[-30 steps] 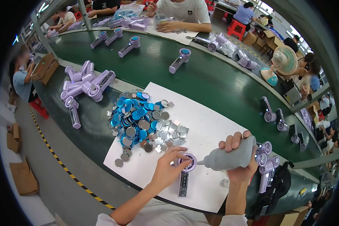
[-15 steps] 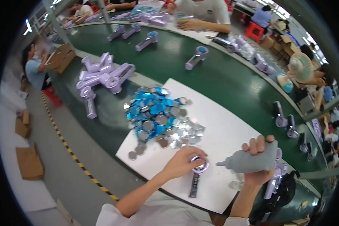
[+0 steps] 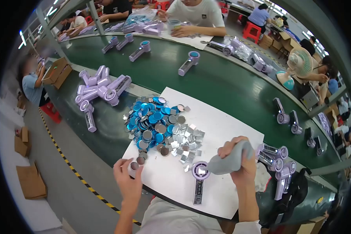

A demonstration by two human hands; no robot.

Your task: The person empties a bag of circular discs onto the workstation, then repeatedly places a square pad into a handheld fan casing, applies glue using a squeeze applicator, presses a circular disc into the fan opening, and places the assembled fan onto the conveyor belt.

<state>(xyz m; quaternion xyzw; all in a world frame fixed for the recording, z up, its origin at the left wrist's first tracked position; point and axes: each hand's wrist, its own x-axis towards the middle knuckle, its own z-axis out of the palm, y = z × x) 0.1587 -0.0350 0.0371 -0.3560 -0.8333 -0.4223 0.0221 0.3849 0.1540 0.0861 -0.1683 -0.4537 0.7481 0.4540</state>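
My left hand [image 3: 128, 181] is at the board's left edge, thumb and fingertips closed around a round silver disc [image 3: 134, 165]. Another silver disc [image 3: 140, 160] lies just beside its fingers. In my right hand [image 3: 243, 165] is a grey squeeze bottle [image 3: 231, 160], tilted, its nozzle end over a purple handheld-fan body [image 3: 201, 171]. That body lies on the white board [image 3: 222, 195] with its round head up and its dark handle insert toward me. A heap of blue and silver discs [image 3: 154, 121] sits beyond, beside small silver squares [image 3: 188, 140].
Purple fan bodies are piled on the left [image 3: 105, 87], and more lie at right [image 3: 277, 160]. Several with blue discs, such as one fan body [image 3: 189, 63], stand along the green conveyor belt [image 3: 163, 58]. A co-worker [image 3: 197, 17] sits across it. A black bag [image 3: 298, 195] lies right.
My left hand has left the fan body and moved left to the discs. The bottle has tipped and come left, its nozzle end now over the fan head. The view has shifted slightly.
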